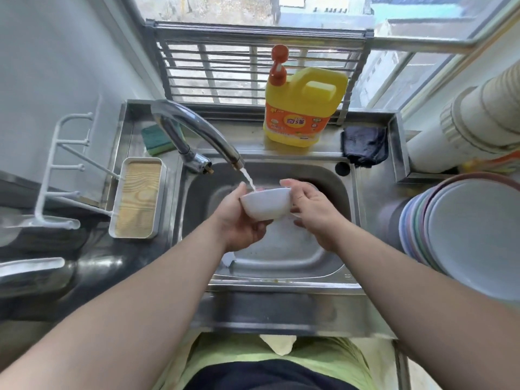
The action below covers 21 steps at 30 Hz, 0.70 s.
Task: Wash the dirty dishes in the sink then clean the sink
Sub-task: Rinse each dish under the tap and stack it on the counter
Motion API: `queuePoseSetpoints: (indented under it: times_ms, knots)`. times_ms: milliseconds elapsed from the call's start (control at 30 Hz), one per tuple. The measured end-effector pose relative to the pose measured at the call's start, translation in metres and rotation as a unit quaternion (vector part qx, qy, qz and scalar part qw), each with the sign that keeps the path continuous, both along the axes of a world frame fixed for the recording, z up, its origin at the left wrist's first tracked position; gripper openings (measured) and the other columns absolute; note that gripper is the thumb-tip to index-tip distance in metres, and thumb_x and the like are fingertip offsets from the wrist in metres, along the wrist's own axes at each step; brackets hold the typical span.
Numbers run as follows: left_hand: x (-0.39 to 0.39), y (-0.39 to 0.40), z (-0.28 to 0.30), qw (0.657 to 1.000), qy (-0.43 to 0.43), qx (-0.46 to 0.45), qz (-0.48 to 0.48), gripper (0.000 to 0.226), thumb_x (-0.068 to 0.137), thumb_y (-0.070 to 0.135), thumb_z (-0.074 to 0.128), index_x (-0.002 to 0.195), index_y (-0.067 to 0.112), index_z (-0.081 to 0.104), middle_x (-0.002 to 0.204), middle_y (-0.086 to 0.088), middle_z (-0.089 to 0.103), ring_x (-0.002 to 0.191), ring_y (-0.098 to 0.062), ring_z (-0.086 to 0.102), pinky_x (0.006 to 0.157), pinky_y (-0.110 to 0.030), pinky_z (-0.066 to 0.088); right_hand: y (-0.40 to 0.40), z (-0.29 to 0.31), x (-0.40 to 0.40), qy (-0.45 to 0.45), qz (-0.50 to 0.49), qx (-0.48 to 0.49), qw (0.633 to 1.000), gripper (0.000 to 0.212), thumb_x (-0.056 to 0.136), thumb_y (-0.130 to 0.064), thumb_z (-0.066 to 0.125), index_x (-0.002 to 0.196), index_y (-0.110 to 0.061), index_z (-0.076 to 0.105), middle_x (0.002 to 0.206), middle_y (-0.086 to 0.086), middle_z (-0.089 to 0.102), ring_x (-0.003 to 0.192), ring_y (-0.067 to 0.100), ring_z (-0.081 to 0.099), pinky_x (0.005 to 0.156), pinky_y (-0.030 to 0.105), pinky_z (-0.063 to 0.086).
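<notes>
A small white bowl (266, 204) is held over the steel sink (281, 260), tilted toward the tap. My left hand (242, 220) grips its left side and underside. My right hand (312, 212) holds its right rim, thumb on top. Water runs from the chrome faucet (197, 130) into the bowl. More white dishware lies low in the basin, mostly hidden behind my hands.
A yellow detergent jug (301, 108) with an orange pump stands on the back ledge. A green sponge (157, 139) sits at back left, a dark cloth (364, 144) at back right. A stack of coloured plates (467, 235) is on the right, a white tray (139, 198) on the left.
</notes>
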<state>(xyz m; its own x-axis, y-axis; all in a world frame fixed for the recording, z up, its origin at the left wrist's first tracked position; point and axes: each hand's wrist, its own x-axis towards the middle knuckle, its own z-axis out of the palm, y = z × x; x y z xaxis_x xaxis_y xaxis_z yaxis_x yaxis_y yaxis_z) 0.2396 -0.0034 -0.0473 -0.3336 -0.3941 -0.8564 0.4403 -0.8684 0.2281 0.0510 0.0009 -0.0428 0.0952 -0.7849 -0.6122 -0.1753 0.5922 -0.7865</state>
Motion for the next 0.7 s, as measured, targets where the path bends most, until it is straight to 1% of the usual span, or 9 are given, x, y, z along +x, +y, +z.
queuePoseSetpoints:
  times_ms: [100, 167, 267, 367, 433, 500, 567, 633, 700]
  knots:
    - [0.005, 0.003, 0.001, 0.997, 0.055, 0.038, 0.034, 0.090, 0.095, 0.086, 0.020, 0.141, 0.021, 0.062, 0.117, -0.011, 0.063, 0.074, -0.020, 0.064, 0.045, -0.021, 0.052, -0.008, 0.006, 0.011, 0.008, 0.008, 0.009, 1.000, 0.026, 0.109, -0.046, 0.049, 0.107, -0.029, 0.069, 0.081, -0.015, 0.064, 0.073, 0.008, 0.054, 0.064, 0.022, 0.047]
    - [0.010, 0.007, 0.000, 0.997, 0.056, 0.050, 0.028, 0.107, 0.088, 0.093, 0.011, 0.143, 0.017, 0.062, 0.122, -0.013, 0.061, 0.072, -0.020, 0.066, 0.048, -0.023, 0.054, -0.012, 0.007, 0.021, 0.017, 0.005, 0.045, 0.999, 0.030, 0.107, -0.051, 0.051, 0.097, -0.027, 0.065, 0.084, -0.007, 0.061, 0.079, 0.016, 0.054, 0.072, 0.032, 0.047]
    - [0.021, 0.015, -0.006, 0.999, -0.012, 0.048, -0.011, 0.113, 0.083, 0.097, 0.014, 0.127, 0.010, 0.072, 0.110, -0.015, 0.070, 0.088, -0.029, 0.066, 0.072, -0.034, 0.056, -0.017, 0.004, 0.037, 0.018, -0.007, 0.104, 0.994, 0.035, 0.104, -0.059, 0.050, 0.096, -0.028, 0.064, 0.097, 0.001, 0.065, 0.083, 0.025, 0.062, 0.073, 0.035, 0.053]
    - [0.030, 0.018, -0.008, 0.996, -0.087, 0.026, 0.011, 0.094, 0.093, 0.088, 0.031, 0.121, 0.008, 0.072, 0.115, -0.016, 0.070, 0.097, -0.035, 0.064, 0.090, -0.044, 0.053, -0.018, 0.003, 0.049, -0.006, -0.047, 0.177, 0.983, 0.037, 0.106, -0.059, 0.045, 0.122, -0.029, 0.061, 0.119, 0.008, 0.065, 0.077, 0.030, 0.075, 0.059, 0.033, 0.060]
    - [0.033, 0.016, -0.007, 0.992, -0.116, 0.003, 0.058, 0.069, 0.101, 0.073, 0.043, 0.114, 0.013, 0.073, 0.108, -0.011, 0.076, 0.102, -0.028, 0.067, 0.089, -0.039, 0.057, -0.017, 0.001, 0.054, -0.030, -0.067, 0.220, 0.973, 0.039, 0.108, -0.053, 0.043, 0.134, -0.025, 0.053, 0.124, 0.013, 0.064, 0.068, 0.033, 0.077, 0.053, 0.032, 0.060]
    - [0.033, 0.013, -0.004, 0.991, -0.105, -0.001, 0.084, 0.055, 0.105, 0.063, 0.044, 0.115, 0.016, 0.072, 0.099, -0.009, 0.082, 0.107, -0.025, 0.070, 0.082, -0.038, 0.058, -0.015, 0.000, 0.058, -0.057, -0.093, 0.246, 0.963, 0.040, 0.108, -0.048, 0.045, 0.134, -0.019, 0.052, 0.117, 0.016, 0.069, 0.067, 0.034, 0.077, 0.051, 0.032, 0.058]
    - [0.031, 0.009, -0.002, 0.991, -0.101, 0.000, 0.091, 0.052, 0.108, 0.058, 0.042, 0.120, 0.015, 0.069, 0.101, -0.009, 0.081, 0.109, -0.024, 0.070, 0.083, -0.038, 0.058, -0.013, -0.001, 0.056, -0.080, -0.126, 0.261, 0.954, 0.041, 0.108, -0.049, 0.046, 0.132, -0.016, 0.056, 0.109, 0.015, 0.072, 0.067, 0.035, 0.077, 0.051, 0.032, 0.058]
    - [0.026, 0.006, 0.002, 0.992, -0.101, -0.019, 0.076, 0.049, 0.109, 0.054, 0.043, 0.127, 0.015, 0.066, 0.117, -0.012, 0.076, 0.115, -0.027, 0.068, 0.095, -0.043, 0.057, -0.011, -0.003, 0.049, -0.118, -0.171, 0.274, 0.939, 0.046, 0.107, -0.056, 0.046, 0.127, -0.018, 0.060, 0.111, 0.014, 0.074, 0.071, 0.038, 0.078, 0.056, 0.035, 0.061]
    - [0.021, 0.003, 0.005, 0.993, -0.099, -0.046, 0.041, 0.045, 0.110, 0.049, 0.047, 0.137, 0.017, 0.063, 0.129, -0.013, 0.067, 0.121, -0.033, 0.062, 0.112, -0.053, 0.048, -0.009, -0.004, 0.040, -0.167, -0.220, 0.280, 0.919, 0.049, 0.104, -0.062, 0.047, 0.122, -0.019, 0.063, 0.118, 0.015, 0.072, 0.079, 0.044, 0.077, 0.063, 0.045, 0.063]
